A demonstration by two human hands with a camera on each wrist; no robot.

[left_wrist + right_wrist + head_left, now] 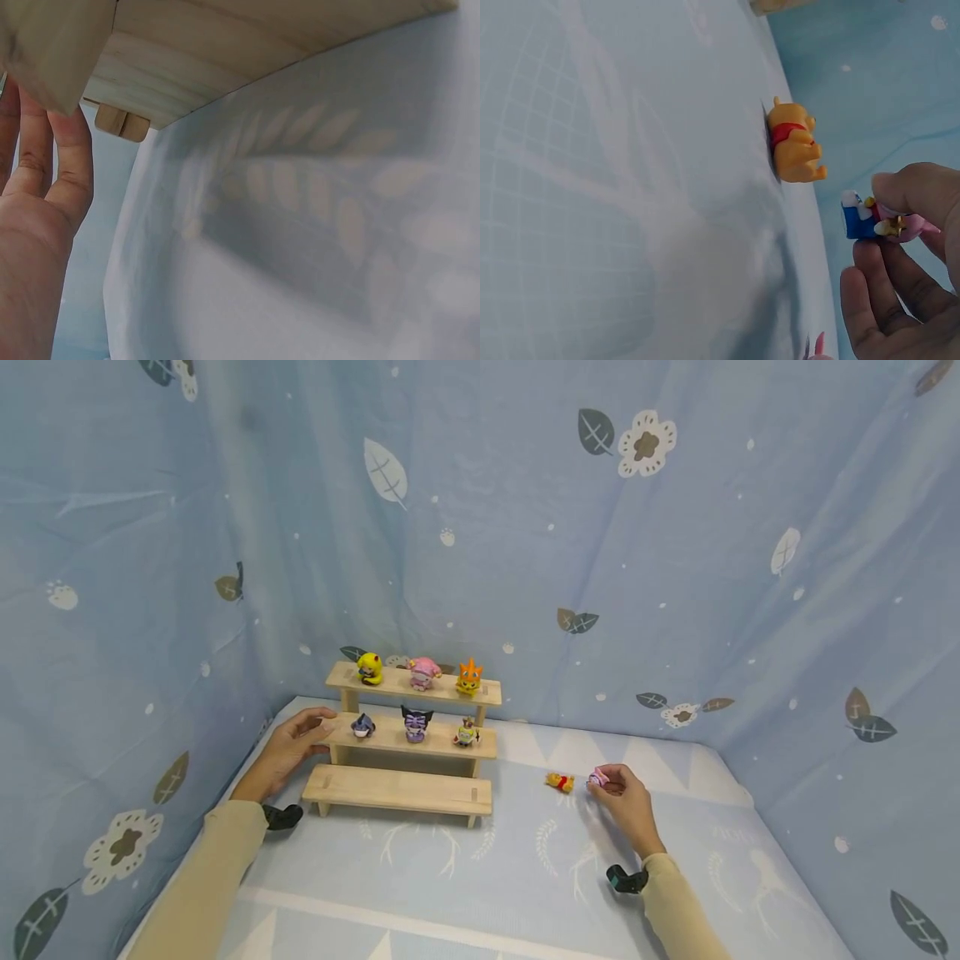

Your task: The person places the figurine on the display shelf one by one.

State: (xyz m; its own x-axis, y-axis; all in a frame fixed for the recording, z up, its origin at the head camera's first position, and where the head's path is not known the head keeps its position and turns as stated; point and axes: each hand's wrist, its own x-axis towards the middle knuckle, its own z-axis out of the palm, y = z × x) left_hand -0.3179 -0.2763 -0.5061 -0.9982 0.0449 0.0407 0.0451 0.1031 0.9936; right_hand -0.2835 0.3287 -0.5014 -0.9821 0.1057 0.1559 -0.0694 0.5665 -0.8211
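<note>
Blue leaf-print cloth (675, 568) backs and walls the scene on three sides, and the patterned table cover (465, 893) runs toward the viewer from the fingers, with the most bare room between the two hands. Wooden three-step shelf (408, 739) sits left of centre; left hand (288, 752) rests against the left end of its middle step, fingers straight and relaxed, fingertips (71, 139) touching the wood in the left wrist view, grasping nothing. Six small figures stand on the upper two steps: yellow figure (369, 667), pink-hat figure (423, 673), orange spiky figure (469, 677) on top; grey-blue figure (363, 725), purple figure (416, 723), green figure (467, 733) in the middle; bottom step bare. Right hand (626, 797) pinches the small pink-and-blue figure (874, 217) between thumb and fingertips, just off the cover, well right of the shelf. Yellow bear figure (559, 782) lies tipped on its side just beyond the right fingertips, apart from them. Held figure looks like light, rigid plastic, smooth, probably slippery and easy to tip; best pinched across the body, not the thin bits. Shelf steps are narrow with crowded neighbours, so little margin at the edges; open approach is from the front.
</note>
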